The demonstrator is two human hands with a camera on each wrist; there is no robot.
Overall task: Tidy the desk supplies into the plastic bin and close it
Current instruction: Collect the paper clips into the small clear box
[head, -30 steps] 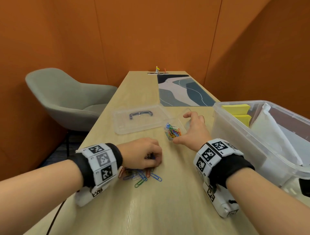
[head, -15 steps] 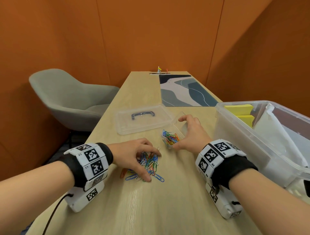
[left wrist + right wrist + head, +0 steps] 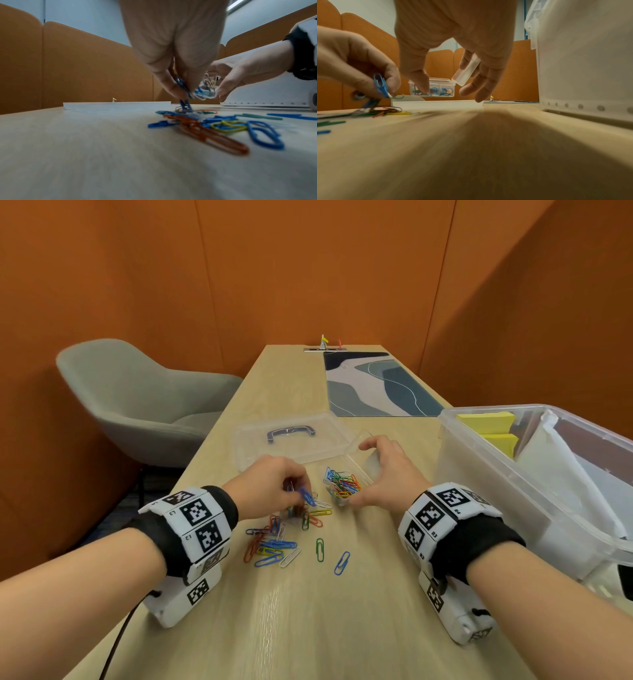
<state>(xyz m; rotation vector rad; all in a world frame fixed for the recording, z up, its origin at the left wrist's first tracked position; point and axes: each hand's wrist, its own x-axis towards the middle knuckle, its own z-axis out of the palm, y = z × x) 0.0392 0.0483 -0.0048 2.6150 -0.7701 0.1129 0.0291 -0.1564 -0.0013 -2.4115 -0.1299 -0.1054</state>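
A small clear clip box (image 3: 344,484) stands open on the desk, holding several coloured paper clips. My right hand (image 3: 363,474) grips it, thumb on the near wall (image 3: 440,88) and fingers behind its raised flip lid (image 3: 465,73). Just left of the box, my left hand (image 3: 299,494) pinches a few clips, a blue paper clip (image 3: 307,496) sticking out of the fingers (image 3: 182,86). Loose clips (image 3: 274,546) lie scattered below that hand. The large clear plastic bin (image 3: 479,474) stands open at the right with yellow note pads and white papers inside. Its lid (image 3: 291,443), with a dark handle, lies flat behind the hands.
A patterned desk mat (image 3: 376,385) covers the far right of the desk. A grey chair (image 3: 137,405) stands off the left edge. A black cable (image 3: 116,642) runs from my left wrist over the near edge. The bin wall (image 3: 582,67) is close beside my right hand.
My left hand went from lying spread on the clip pile to pinching a few clips, raised and closer to the small box. The pile is more scattered. My right hand kept its hold.
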